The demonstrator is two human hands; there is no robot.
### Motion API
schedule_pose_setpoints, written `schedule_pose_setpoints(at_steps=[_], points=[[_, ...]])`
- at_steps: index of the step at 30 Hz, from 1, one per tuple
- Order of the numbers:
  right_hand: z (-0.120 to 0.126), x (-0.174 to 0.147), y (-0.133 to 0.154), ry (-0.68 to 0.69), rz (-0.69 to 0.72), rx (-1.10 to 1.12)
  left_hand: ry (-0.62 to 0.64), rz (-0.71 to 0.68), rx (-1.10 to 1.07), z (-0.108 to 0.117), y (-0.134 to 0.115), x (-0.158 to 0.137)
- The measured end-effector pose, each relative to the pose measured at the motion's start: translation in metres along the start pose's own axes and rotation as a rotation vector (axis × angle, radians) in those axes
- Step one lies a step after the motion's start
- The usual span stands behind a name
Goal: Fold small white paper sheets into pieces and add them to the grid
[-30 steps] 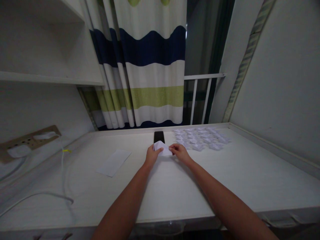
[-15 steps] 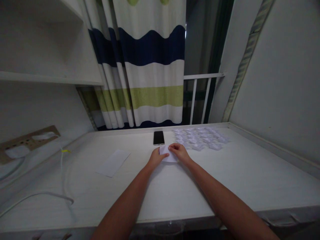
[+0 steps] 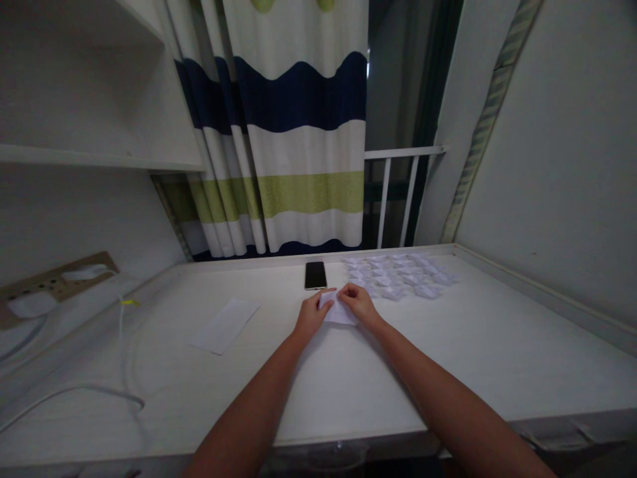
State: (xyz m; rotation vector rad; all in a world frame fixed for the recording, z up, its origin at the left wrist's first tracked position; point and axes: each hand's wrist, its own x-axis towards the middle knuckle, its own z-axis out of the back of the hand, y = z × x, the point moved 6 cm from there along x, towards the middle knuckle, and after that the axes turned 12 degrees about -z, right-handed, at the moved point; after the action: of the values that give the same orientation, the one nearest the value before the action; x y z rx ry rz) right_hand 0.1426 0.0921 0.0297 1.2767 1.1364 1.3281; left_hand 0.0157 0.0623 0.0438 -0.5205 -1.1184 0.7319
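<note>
Head: two hands [image 3: 309,315] [image 3: 360,305] hold one paper [image 3: 340,315].

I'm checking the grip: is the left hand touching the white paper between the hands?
Touching. The head view shows it: the left hand has its thumb lying across the near face of the white paper, with no visible gap.

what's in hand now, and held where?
A piece of white paper: the left hand grips its left side; the right hand pinches it toward the upper right.
</note>
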Motion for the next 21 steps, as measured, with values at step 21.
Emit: schedule_pose_setpoints(at_steps=[21], points=[[-0.0025,-0.0014,-0.0006,0.059,-0.081,0.122,0.043,-0.004,-0.175,-0.0011,0.0011,0.0018]])
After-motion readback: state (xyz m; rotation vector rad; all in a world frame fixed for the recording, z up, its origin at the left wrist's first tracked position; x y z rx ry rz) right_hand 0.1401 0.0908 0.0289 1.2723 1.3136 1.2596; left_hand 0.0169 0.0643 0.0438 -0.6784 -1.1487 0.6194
